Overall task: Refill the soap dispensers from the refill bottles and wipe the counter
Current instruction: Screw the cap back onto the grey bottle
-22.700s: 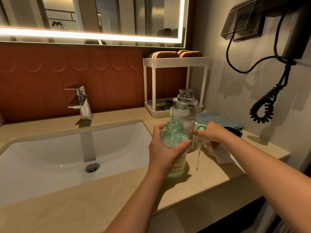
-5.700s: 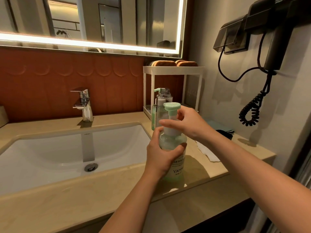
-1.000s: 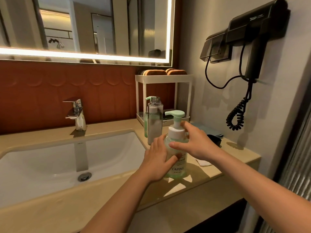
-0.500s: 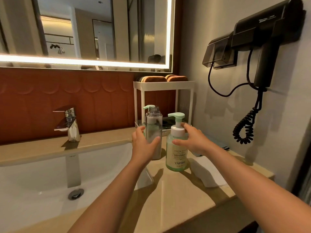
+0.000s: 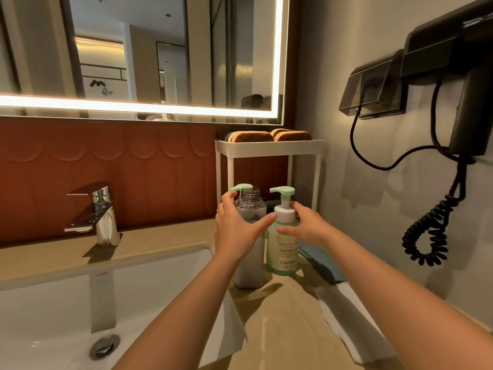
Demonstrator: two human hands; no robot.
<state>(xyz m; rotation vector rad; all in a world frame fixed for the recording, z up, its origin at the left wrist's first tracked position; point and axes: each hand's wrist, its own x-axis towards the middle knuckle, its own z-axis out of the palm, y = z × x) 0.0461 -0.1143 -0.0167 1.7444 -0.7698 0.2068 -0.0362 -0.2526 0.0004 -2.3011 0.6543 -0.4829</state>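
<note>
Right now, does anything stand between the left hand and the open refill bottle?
Nothing visible does. The left hand curls round the refill bottle, fingers at its left shoulder, thumb across its front. The green dispenser, in the right hand, stands beside it, not between.

Both forearms (image 5: pixel 186 303) bare right up to frame edge, slim, approx same build. Left hand (image 5: pixel 237 231) & right hand (image 5: pixel 306 228) bare too, w/ slender fingers (image 5: pixel 226 199).
</note>
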